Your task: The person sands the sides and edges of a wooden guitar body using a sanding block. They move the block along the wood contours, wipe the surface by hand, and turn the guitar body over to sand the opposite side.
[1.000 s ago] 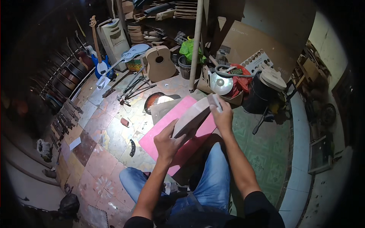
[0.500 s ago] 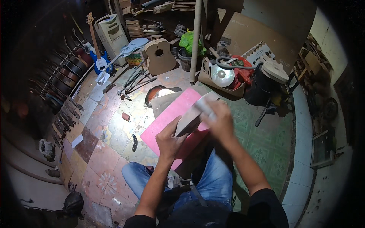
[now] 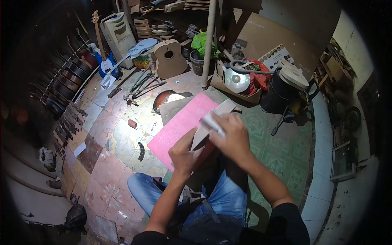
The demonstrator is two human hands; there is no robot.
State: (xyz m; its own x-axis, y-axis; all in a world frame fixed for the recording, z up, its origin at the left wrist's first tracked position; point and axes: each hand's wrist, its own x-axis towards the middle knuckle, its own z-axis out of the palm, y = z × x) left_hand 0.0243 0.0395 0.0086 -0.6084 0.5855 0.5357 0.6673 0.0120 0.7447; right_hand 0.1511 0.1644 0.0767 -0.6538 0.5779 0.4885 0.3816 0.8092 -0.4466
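My left hand (image 3: 182, 152) is closed round the near end of a long pale wooden piece (image 3: 225, 107), which slants up and away to the right. Its side face looks dark and its exact kind I cannot tell. Against its upper edge my right hand (image 3: 233, 134) presses a whitish-grey sanding pad (image 3: 212, 123), fingers wrapped over it and slightly blurred. Beneath the wooden piece lies a flat pink board (image 3: 175, 130), partly hidden by my hands. A grey-brown sheet and a dark sunburst guitar part (image 3: 161, 100) show beyond the board.
Left of the board, a reddish-brown roll (image 3: 132, 123) and a curved black strip (image 3: 141, 151) lie on the tiles. Farther off stand an unfinished guitar body (image 3: 170, 64), a blue bass (image 3: 107, 65) and a pole (image 3: 209, 45). A filled cardboard box (image 3: 253, 98) and black bucket stand right.
My right hand has slid the pad slightly nearer and left along the wooden piece. The piece looks tilted a little differently, and the whole view has shifted slightly.
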